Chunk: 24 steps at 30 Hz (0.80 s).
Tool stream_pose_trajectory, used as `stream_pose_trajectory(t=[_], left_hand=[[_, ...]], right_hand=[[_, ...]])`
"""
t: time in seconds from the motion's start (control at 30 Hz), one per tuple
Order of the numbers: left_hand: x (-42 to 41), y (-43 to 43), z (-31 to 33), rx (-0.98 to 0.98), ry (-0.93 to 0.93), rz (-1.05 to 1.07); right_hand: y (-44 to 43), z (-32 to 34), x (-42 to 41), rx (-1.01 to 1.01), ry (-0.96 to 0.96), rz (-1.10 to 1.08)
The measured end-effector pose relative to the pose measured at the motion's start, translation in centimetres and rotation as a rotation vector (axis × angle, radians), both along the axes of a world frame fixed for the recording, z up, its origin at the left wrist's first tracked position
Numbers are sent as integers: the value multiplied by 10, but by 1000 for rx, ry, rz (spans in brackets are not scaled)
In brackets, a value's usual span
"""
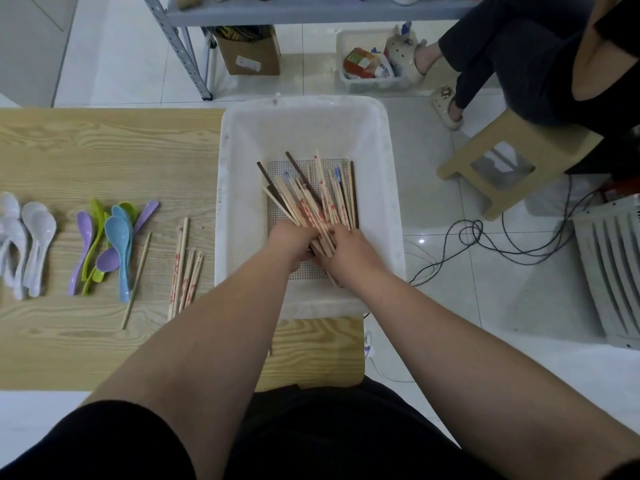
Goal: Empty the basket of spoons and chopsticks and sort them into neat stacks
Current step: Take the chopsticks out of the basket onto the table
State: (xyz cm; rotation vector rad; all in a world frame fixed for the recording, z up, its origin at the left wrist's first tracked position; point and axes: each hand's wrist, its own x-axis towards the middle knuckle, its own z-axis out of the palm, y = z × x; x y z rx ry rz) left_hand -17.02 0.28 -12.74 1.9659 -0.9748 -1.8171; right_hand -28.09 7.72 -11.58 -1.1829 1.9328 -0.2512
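Table (104, 150): beneath the basket (304, 133); our sorting surface.
Basket: contains chopsticks (322, 202).
Spoons (116, 233): left of basket, grouped by colour.
Left hand (294, 241), right hand (351, 252): inside basket, both clasp the chopsticks' near ends, we judge to lift one bundle.

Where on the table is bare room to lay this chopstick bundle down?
Bare wood: the far strip of the table beyond the spoons, and the near-left corner below them. Crowded: white spoons, coloured spoons, sorted chopsticks beside the basket.
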Motion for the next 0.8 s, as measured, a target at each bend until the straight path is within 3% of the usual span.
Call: stream_pose_trajectory(t=[0.33,0.8], left_hand=[[10,9,9,137,221,56],[33,6,49,-66,266,-68]], right_hand=[[2,6,8,-32,-94,-42],[8,42,25,-203,-296,-254]])
